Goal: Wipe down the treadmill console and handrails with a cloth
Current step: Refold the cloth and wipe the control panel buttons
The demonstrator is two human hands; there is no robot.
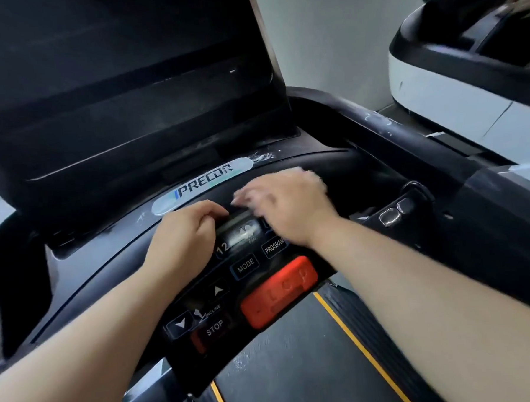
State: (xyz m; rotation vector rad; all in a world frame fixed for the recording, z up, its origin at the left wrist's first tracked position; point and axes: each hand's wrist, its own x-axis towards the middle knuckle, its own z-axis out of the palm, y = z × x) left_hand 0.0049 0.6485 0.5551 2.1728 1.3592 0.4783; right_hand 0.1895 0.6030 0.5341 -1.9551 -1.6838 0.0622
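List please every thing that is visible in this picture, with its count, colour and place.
screen: one, black, dusty, upper left
logo badge: one, pale, below the screen
control panel: one, black, centre
stop pad: one, red, panel's near right
STOP button: one, dark red, panel's near edge
belt: one, dark grey with yellow lines, bottom
metal sensors: two, silver, right of the panel
second machine: one, white and black, upper right
left grip: one, curled at the panel's far edge
right grip: one, blurred, beside it; no cloth plainly visible
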